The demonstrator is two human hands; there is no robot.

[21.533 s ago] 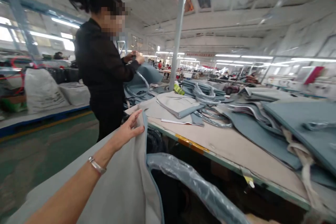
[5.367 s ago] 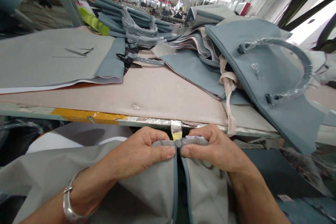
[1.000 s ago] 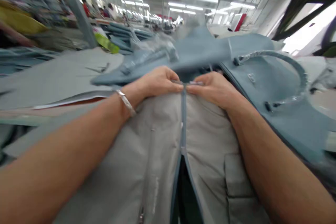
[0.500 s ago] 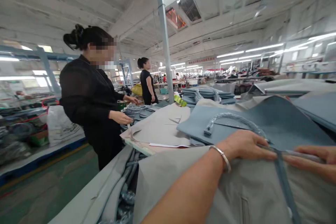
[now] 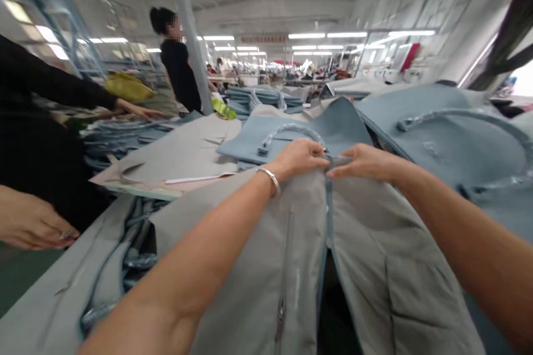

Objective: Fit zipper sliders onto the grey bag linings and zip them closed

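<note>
Our left hand (image 5: 300, 158) and right hand (image 5: 363, 161) meet on the top edge of the bag (image 5: 258, 255). Just behind the grip lies a panel (image 5: 245, 145) with a handle (image 5: 291, 130) on it. Right of the grip lies a second panel (image 5: 449, 141); well left, a co-worker's hand (image 5: 33, 225).

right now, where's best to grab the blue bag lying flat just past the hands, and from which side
Take the plastic-wrapped handle at the top of its arch, coming down from the near side. The blue bag lies flat, so its edges are hard to pinch; the handle likely stands proud, anchored at both ends. The left hand and right hand are pinching the grey lining.
</note>
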